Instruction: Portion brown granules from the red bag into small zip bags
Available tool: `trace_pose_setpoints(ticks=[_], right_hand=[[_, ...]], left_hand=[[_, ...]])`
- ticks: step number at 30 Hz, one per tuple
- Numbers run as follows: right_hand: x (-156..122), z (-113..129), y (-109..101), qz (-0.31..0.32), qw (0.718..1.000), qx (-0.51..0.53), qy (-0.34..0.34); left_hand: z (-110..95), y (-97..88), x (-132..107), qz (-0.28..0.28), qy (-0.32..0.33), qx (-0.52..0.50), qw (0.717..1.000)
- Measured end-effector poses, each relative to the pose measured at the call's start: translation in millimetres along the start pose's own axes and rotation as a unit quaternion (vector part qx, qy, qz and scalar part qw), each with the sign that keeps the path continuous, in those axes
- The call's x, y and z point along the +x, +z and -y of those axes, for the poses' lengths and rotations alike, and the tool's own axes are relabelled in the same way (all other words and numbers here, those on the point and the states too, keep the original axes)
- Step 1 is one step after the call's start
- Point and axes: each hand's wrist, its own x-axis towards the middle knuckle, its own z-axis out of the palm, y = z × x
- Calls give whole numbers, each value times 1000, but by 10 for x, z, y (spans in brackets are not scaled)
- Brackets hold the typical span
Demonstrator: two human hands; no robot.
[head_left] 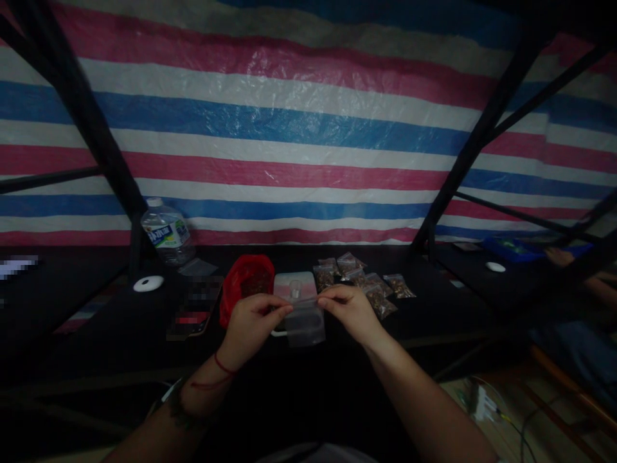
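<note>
Packets (362, 281) of filled goods lie heaped on the worktop (434, 308) while both hands (250, 321) (351, 310) pinch one clear, seemingly empty bag (304, 321) by its top edge.

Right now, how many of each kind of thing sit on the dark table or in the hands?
Filled bags: about 6, bunched, so the count is rough
Empty bag, held by left hand and right hand: 1
Red bag: 1
Bottle: 1
White discs: 2
Scale: 1
Total: about 12
</note>
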Motion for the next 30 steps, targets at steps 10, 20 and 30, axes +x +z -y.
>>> trace_pose_setpoints(ticks=[10,20,30], right_hand=[[431,-1043,-855,-106,902,-396,135],[464,-1349,-1070,-121,783,-579,193],[466,-891,-865,-176,913,-357,-86]], left_hand=[[65,-75,74,6,-46,-59,997],[127,-41,108,62,-41,-16,997],[131,16,98,95,-46,-30,994]])
